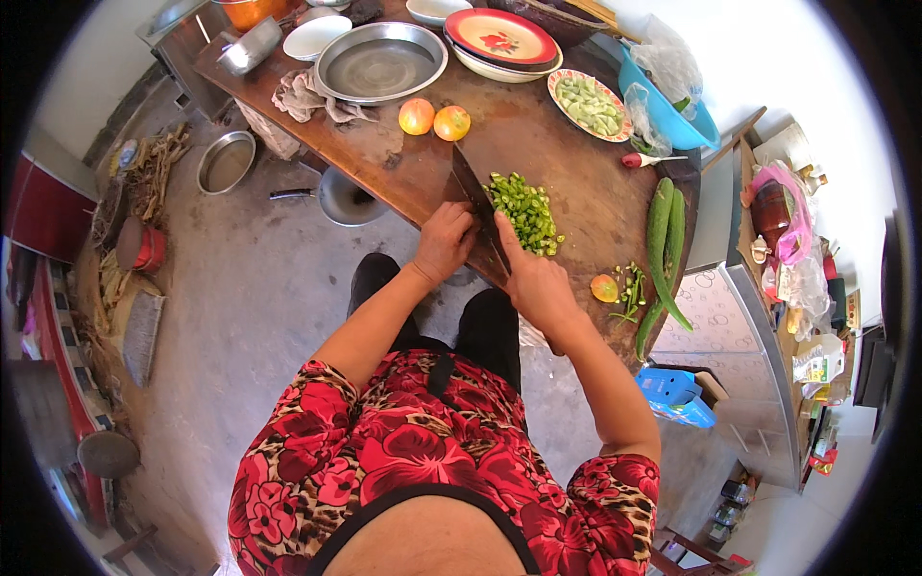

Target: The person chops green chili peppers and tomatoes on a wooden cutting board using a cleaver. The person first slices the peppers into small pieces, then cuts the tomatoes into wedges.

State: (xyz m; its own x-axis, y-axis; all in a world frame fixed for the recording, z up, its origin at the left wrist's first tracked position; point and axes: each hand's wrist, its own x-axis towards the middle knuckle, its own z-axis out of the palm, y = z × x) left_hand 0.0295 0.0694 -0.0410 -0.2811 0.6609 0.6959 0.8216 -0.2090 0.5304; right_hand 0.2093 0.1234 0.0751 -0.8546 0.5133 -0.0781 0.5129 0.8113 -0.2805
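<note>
My right hand grips a broad dark knife, its index finger stretched along the blade. The blade stands on edge on the wooden table, just left of a pile of chopped green peppers. Close to the blade's left side is my left hand, fingers curled; whether something lies under them cannot be told. Beyond the knife tip sit two yellow-red tomatoes. To the right are a small tomato piece, green pepper scraps and long cucumbers.
At the table's back stand a metal basin, a grey cloth, stacked enamel plates and a patterned plate of sliced green vegetable. A blue basin holds plastic bags. On the floor lie a pan and a metal bowl.
</note>
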